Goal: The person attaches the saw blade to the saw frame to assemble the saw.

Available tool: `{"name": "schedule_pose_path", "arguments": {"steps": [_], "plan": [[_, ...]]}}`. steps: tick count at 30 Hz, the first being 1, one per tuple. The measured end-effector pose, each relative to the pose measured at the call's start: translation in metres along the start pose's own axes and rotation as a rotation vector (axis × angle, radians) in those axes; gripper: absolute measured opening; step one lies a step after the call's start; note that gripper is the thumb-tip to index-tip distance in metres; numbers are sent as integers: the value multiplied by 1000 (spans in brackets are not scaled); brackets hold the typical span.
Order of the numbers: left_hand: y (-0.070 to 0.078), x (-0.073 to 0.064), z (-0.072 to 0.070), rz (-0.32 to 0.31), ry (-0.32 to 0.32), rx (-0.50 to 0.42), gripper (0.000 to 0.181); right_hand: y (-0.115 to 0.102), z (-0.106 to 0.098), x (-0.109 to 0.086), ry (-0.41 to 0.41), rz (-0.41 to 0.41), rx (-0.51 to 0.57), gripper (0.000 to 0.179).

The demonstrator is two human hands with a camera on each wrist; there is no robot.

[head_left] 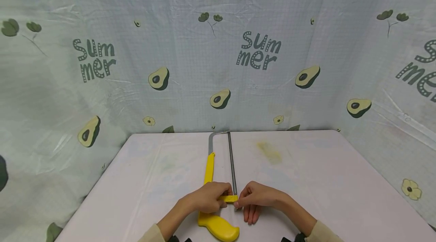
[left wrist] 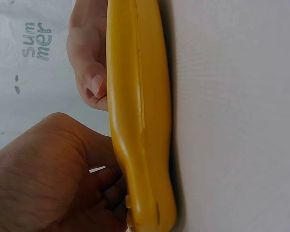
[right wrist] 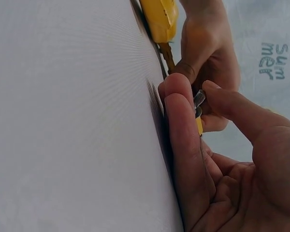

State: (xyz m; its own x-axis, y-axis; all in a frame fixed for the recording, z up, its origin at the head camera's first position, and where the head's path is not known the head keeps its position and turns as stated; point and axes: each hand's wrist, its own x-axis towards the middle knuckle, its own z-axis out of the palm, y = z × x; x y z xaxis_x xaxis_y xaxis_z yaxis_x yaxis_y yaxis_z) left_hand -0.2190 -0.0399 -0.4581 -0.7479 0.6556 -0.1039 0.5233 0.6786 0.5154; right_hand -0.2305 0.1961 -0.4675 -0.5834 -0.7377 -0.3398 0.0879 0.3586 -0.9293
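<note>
A hacksaw point(head_left: 218, 227) with a yellow handle and frame lies on the table, its grey metal end pointing away. Its blade point(head_left: 232, 162) runs along the right side. My left hand point(head_left: 212, 197) grips the frame by the yellow crosspiece at the blade's near end. With thumb and finger, my right hand point(head_left: 260, 196) pinches a small metal wing nut point(right wrist: 199, 99) beside that crosspiece. The smooth yellow handle point(left wrist: 140, 96) fills the middle of the left wrist view, partly hiding the fingers behind it.
A white cloth covers the table point(head_left: 306, 166), with a yellowish stain point(head_left: 269, 153) to the right of the saw. Behind it hangs a pale curtain point(head_left: 190, 45) printed with avocados and lettering.
</note>
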Motion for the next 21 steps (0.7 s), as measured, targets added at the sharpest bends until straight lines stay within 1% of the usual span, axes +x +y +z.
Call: {"name": "schedule_pose_path", "arguments": {"steps": [8, 15, 21], "plan": [[1, 4, -1, -11, 1, -7, 19, 0, -8, 1, -25, -1, 4, 28], [0, 8, -2, -7, 5, -2, 19, 1, -14, 1, -54, -16, 7, 27], [-1, 13, -1, -21, 5, 3, 19, 2, -18, 2, -54, -10, 6, 26]]}}
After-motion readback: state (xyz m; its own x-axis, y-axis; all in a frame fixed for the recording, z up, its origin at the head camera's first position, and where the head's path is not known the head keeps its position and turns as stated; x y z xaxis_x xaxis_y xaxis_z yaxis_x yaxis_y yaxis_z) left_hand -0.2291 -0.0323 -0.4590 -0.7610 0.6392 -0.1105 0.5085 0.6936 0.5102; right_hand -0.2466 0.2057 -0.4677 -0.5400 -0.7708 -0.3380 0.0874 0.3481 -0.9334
